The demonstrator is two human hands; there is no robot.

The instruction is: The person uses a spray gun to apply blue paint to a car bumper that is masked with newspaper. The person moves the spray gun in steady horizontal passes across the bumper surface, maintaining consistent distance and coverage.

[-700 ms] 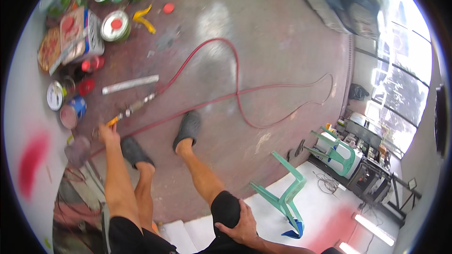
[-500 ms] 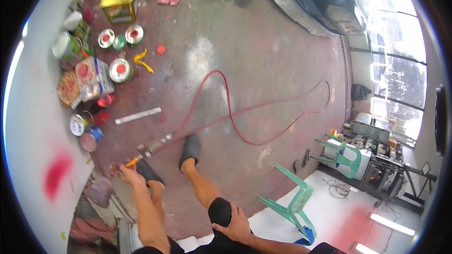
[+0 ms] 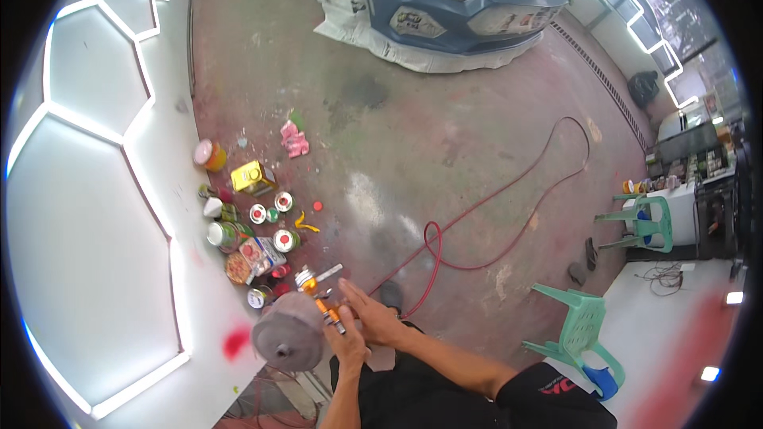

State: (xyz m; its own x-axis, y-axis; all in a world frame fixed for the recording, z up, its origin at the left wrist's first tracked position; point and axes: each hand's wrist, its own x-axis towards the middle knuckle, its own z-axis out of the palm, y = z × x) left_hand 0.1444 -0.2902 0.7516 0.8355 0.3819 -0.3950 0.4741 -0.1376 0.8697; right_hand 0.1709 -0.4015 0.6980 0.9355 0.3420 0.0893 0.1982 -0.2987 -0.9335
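Observation:
My left hand [image 3: 344,334] grips an orange-and-silver spray gun [image 3: 316,294] with a large, dusty grey cup [image 3: 286,334] at its near end, held in front of my body. My right hand [image 3: 372,312] is beside it, fingers stretched out along the gun's right side; whether they touch it I cannot tell. Behind the gun on the floor lie a pale strip [image 3: 330,270], paint cans [image 3: 284,240], a yellow tin [image 3: 253,178] and a red hose [image 3: 437,262]. One dark clog [image 3: 389,294] shows beyond my right hand.
A lit hexagon-panelled wall [image 3: 103,206] is on the left. A paper-masked blue car front [image 3: 429,8] stands across the floor. At right are green plastic chairs [image 3: 576,318], loose slippers [image 3: 588,256] and a cluttered bench [image 3: 691,171]. Pink rags [image 3: 292,141] lie past the cans.
My left hand has lifted the spray gun from low near the floor to in front of me. My right hand has left my knee and moved beside the gun. My view has tilted up.

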